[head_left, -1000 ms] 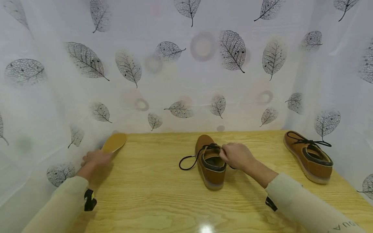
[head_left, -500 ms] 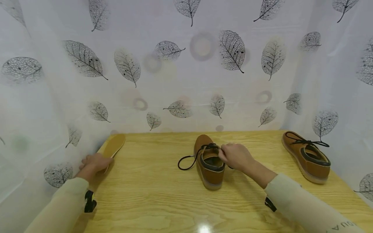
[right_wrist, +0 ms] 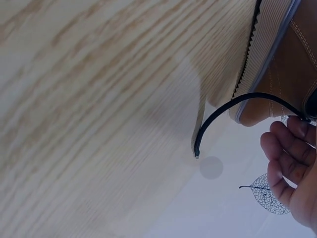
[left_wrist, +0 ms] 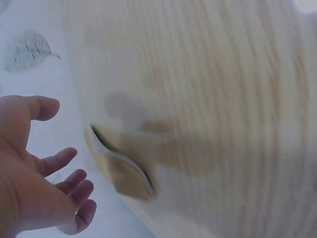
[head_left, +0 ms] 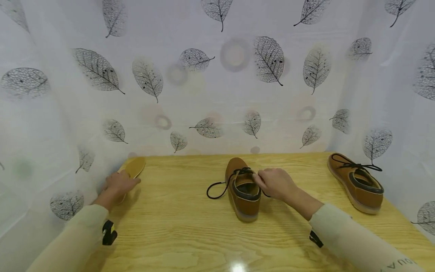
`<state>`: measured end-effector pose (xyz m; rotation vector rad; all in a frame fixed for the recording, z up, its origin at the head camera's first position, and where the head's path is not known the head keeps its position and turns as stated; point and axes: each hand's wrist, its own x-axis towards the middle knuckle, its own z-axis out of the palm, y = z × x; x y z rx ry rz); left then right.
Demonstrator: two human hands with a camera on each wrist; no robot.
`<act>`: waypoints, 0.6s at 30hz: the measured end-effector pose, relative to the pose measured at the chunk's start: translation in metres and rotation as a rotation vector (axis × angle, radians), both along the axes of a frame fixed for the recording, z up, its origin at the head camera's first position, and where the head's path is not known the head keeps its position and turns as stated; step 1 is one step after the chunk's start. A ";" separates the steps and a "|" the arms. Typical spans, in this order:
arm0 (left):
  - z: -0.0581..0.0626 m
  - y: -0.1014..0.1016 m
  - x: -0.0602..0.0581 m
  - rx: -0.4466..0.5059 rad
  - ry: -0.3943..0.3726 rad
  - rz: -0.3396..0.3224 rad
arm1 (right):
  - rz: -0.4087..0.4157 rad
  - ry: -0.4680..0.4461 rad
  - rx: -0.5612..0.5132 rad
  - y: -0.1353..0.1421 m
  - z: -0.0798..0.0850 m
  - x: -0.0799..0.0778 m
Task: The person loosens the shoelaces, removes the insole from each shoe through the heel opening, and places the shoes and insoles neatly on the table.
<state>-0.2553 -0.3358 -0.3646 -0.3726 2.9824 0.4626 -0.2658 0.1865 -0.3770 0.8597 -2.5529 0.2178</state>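
Observation:
A tan insole (head_left: pixel 136 166) lies on the tabletop at the far left in the head view. Over its near part is my left hand (head_left: pixel 119 184); in the left wrist view the hand's loosely bent fingers (left_wrist: pixel 81 191) stand apart from the insole (left_wrist: pixel 130 178), holding nothing. Near the middle stands a brown lace-up shoe (head_left: pixel 247 209), toe pointing away and its dark lace (head_left: pixel 217 192) trailing left. My right hand (head_left: pixel 276 184) grips this shoe at the right of its opening, fingers curled. In the right wrist view a lace end (right_wrist: pixel 228 105) hangs beside those fingers.
A second brown shoe (head_left: pixel 365 194), its lace tied in a bow, stands at the right edge of the wooden table (head_left: pixel 176 234). A white leaf-printed curtain (head_left: pixel 210 87) closes off the back and both sides.
My left hand lets go of the insole, now down flat on the table, and moves slightly right and away over it. My right hand keeps its grip on the shoe.

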 end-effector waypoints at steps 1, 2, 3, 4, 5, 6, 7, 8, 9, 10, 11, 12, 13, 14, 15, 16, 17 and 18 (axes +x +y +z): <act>0.001 0.006 -0.001 0.003 0.016 -0.015 | 0.000 0.000 -0.001 0.001 0.000 0.000; 0.002 0.013 -0.001 0.010 0.032 -0.030 | -0.002 -0.003 -0.001 0.001 -0.001 0.000; 0.003 0.020 -0.001 0.023 0.051 -0.048 | -0.006 -0.005 -0.001 0.002 -0.001 0.000; 0.005 0.027 -0.001 0.023 0.067 -0.063 | -0.010 -0.010 -0.003 0.003 -0.001 0.000; 0.006 0.034 -0.002 0.018 0.084 -0.079 | -0.015 -0.015 -0.006 0.004 0.000 0.000; 0.009 0.042 -0.001 0.019 0.097 -0.096 | -0.019 -0.021 -0.008 0.005 0.000 0.000; 0.010 0.050 -0.001 0.017 0.111 -0.111 | -0.024 -0.028 -0.009 0.006 0.000 0.001; 0.012 0.057 -0.001 0.015 0.123 -0.126 | -0.030 -0.038 -0.011 0.007 0.001 0.001; 0.013 0.065 -0.001 0.015 0.134 -0.141 | -0.036 -0.046 -0.012 0.008 0.001 0.001; 0.014 0.073 -0.001 0.014 0.144 -0.156 | -0.042 -0.053 -0.012 0.010 0.001 0.001; 0.015 0.080 -0.001 0.017 0.156 -0.174 | -0.049 -0.058 -0.011 0.012 0.001 0.001; 0.016 0.088 -0.001 0.031 0.165 -0.188 | -0.055 -0.065 -0.011 0.014 0.002 0.001; 0.017 0.095 -0.001 0.041 0.176 -0.203 | -0.058 -0.068 -0.012 0.016 0.002 0.002; 0.018 0.102 -0.001 0.053 0.184 -0.218 | -0.064 -0.072 -0.012 0.019 0.002 0.002; 0.018 0.108 -0.002 0.066 0.194 -0.233 | -0.071 -0.077 -0.011 0.021 0.002 0.001; 0.019 0.115 -0.001 0.080 0.202 -0.247 | -0.076 -0.079 -0.012 0.024 0.002 0.001; 0.019 0.121 -0.001 0.089 0.210 -0.258 | -0.082 -0.082 -0.013 0.027 0.002 0.000; 0.020 0.128 -0.001 0.098 0.219 -0.269 | -0.089 -0.086 -0.014 0.030 0.002 0.000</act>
